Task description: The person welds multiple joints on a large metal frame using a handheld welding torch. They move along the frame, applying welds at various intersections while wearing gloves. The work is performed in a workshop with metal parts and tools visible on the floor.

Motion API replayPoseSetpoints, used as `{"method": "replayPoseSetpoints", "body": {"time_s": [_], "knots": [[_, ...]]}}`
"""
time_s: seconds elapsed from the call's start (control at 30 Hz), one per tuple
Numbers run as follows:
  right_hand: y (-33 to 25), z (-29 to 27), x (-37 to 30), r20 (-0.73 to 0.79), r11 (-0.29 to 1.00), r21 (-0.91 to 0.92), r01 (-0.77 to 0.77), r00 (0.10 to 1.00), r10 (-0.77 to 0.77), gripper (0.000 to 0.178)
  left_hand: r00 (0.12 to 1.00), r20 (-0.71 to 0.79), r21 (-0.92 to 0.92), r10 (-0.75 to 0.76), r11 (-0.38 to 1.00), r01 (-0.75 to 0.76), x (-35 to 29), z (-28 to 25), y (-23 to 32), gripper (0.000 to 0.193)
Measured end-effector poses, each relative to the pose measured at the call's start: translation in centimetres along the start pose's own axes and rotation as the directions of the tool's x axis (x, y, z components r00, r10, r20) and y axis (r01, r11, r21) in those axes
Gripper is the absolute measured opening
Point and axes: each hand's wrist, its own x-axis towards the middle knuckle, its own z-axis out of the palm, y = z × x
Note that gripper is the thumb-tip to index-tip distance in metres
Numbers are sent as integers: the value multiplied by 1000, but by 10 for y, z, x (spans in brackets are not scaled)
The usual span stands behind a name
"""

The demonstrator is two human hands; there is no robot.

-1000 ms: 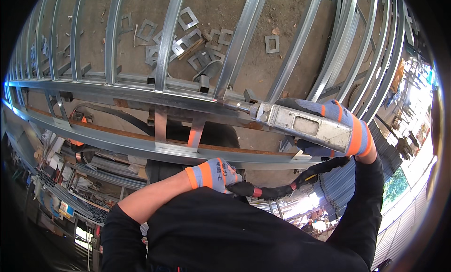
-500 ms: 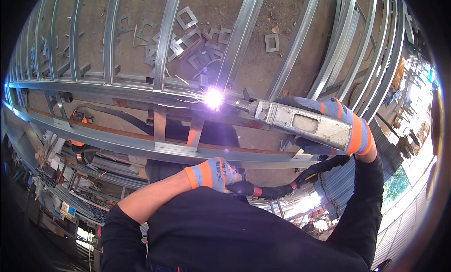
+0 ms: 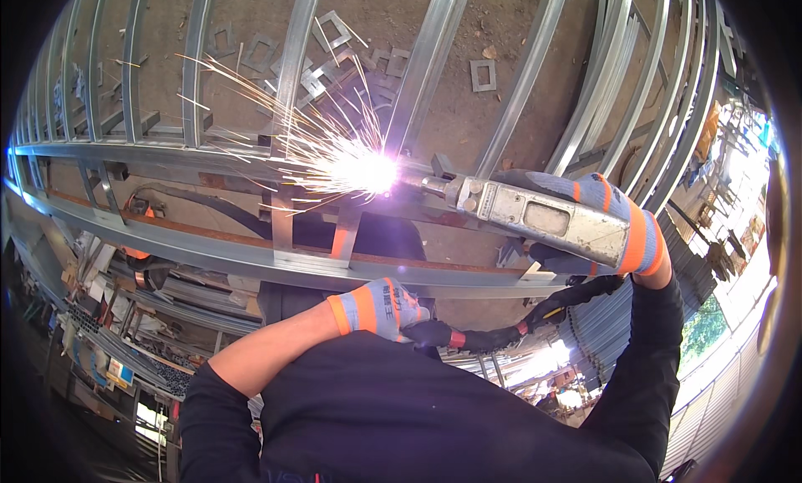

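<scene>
My right hand (image 3: 620,212), in a grey and orange work glove, grips a worn silver welding gun (image 3: 522,220) whose nozzle points left. At the nozzle's tip a white-violet glare (image 3: 376,174) covers the joint between an upright bar and a long rail of a steel tube frame (image 3: 209,161). Sparks (image 3: 313,145) fan out to the upper left. Close to my body, my gloved left hand (image 3: 376,309) is closed around a thick black hose (image 3: 489,341) with red bands. The exact contact of nozzle and steel is lost in the brightness.
A lower steel rail (image 3: 209,251) runs between me and the glare, with short struts (image 3: 284,226). Square metal plates with cut-out centres (image 3: 483,75) lie on the dirt floor beyond. An orange tool (image 3: 140,206) sits at left. Stacked tubes (image 3: 159,366) fill the lower left.
The glare has grown and spread, and the few sparks have become a large spray toward the upper left. The welding gun has shifted very slightly right; my left hand stays nearly still.
</scene>
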Motion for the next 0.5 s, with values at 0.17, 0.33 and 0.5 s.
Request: {"method": "replayPoseSetpoints", "body": {"time_s": [0.17,0.33,0.5], "knots": [[-4,-2,-5,29,984,98,-151,988,149,77,1000,-3,7,1,1000,-1,-1,1,0,42],[8,7,-14,-53,973,160,-166,983,176,75,1000,-11,-2,-6,1000,6,-1,1,1,44],[17,6,-17,-90,995,95,-16,996,25,73,999,-34,13,14,1000,-14,-2,3,0,46]]}}
